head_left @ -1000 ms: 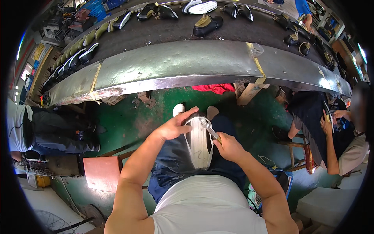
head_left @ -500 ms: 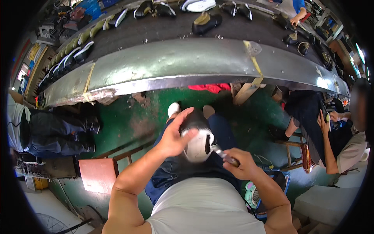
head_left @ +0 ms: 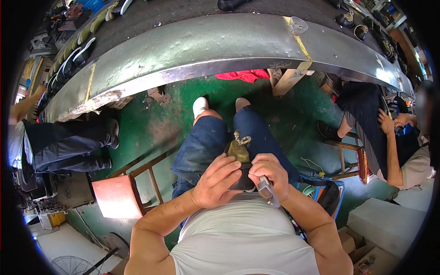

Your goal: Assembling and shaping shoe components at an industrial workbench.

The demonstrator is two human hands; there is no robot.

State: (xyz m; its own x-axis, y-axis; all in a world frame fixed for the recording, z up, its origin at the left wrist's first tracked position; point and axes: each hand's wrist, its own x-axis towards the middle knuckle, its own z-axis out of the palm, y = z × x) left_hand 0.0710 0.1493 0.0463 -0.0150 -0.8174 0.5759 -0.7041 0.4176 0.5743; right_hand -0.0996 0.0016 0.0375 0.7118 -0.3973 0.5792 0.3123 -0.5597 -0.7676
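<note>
Above my lap is a black shoe (head_left: pixel 241 183) on an olive-coloured shoe last (head_left: pixel 238 153), which has a loop of knotted rope at its far end. My left hand (head_left: pixel 217 178) grips the shoe from the left, fingers laid over its side. In my right hand (head_left: pixel 269 170) is a grey metal hand tool (head_left: pixel 266 189), its end pointing back toward my body; its exact kind is unclear. The right fingertips also rest against or very close to the shoe's right side. Much of the shoe is hidden behind both hands.
A metal-edged workbench (head_left: pixel 192 43) crosses ahead, with rows of shoes (head_left: pixel 84 52) at its left and a clear plastic cup (head_left: pixel 297 25) on its edge. A pink-topped stool (head_left: pixel 118 196) stands left. Co-workers (head_left: pixel 64 144) are on both sides. Red cloth (head_left: pixel 243 75) lies under the bench.
The shoe has been turned, so the last and rope now show instead of the white underside. It came closer to my body. The tool swung to point toward me; the view tipped downward.
</note>
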